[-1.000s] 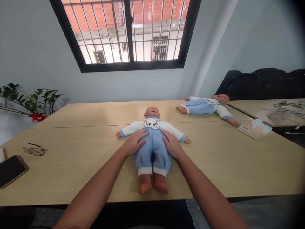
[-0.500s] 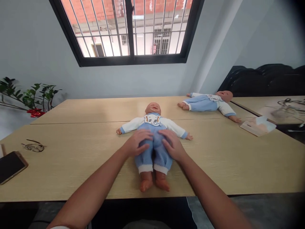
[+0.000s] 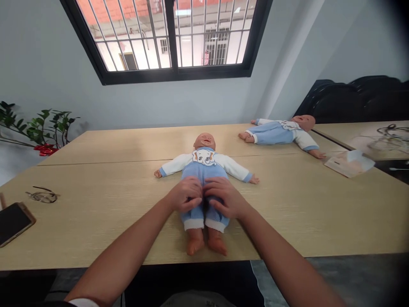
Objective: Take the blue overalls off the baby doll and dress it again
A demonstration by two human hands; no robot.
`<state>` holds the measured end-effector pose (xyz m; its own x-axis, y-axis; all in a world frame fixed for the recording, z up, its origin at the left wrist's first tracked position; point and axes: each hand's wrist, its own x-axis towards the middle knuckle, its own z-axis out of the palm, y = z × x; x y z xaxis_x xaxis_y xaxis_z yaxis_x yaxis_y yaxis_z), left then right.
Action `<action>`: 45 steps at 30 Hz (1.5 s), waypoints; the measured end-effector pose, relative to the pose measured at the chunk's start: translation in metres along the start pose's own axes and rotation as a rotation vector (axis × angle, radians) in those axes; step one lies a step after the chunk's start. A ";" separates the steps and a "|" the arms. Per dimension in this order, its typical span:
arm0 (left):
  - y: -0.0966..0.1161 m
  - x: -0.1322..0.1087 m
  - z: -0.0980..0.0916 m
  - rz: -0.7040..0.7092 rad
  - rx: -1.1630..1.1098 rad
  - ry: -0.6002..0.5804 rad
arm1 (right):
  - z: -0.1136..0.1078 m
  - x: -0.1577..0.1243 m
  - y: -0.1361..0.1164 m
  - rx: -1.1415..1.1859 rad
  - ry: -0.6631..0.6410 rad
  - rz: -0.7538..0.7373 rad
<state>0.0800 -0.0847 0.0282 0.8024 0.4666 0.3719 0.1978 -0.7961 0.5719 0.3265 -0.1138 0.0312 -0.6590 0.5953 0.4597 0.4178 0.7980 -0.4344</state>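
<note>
**Hands meet on the doll's trousers**

The doll (image 3: 204, 170) lies on its back near the table's (image 3: 96, 213) front edge, feet toward the person. The left hand (image 3: 187, 195) and right hand (image 3: 223, 197), earlier apart at its hips, have slid together and now press side by side on the blue trousers, fingers curled into the cloth. A second doll (image 3: 281, 131) lies near the far right corner; a phone (image 3: 14, 217) sits at the left edge.
</note>
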 end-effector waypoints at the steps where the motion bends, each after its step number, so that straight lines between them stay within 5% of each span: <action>1: 0.000 0.000 0.001 0.000 -0.011 -0.035 | 0.000 0.001 -0.001 0.012 -0.031 -0.004; 8: -0.001 -0.004 0.000 -0.024 -0.061 -0.017 | -0.005 -0.002 0.003 0.095 0.032 0.016; 14: -0.002 -0.005 -0.007 -0.044 0.101 0.223 | -0.001 -0.003 0.012 0.064 0.228 0.103; 18: -0.018 -0.005 -0.010 -0.256 0.175 0.516 | 0.008 -0.003 0.032 0.084 0.293 0.324; 23: -0.033 -0.005 0.008 -0.759 -0.299 0.774 | 0.021 -0.007 0.054 0.238 0.322 0.622; 25: -0.031 -0.008 0.016 -0.835 -0.387 0.752 | 0.023 -0.009 0.059 0.255 0.346 0.667; 32: -0.016 -0.013 0.032 -0.671 -0.052 0.471 | 0.027 -0.013 0.066 0.195 0.368 0.670; 39: -0.006 -0.007 0.047 -0.616 0.042 0.584 | 0.021 -0.012 0.058 0.232 0.391 0.662; 45: -0.014 -0.011 0.049 -0.584 0.047 0.530 | 0.022 -0.018 0.048 0.303 0.124 0.620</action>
<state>0.0956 -0.0977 -0.0199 0.1882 0.9261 0.3269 0.5377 -0.3757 0.7548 0.3448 -0.0883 -0.0154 -0.2720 0.9529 0.1342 0.4887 0.2569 -0.8338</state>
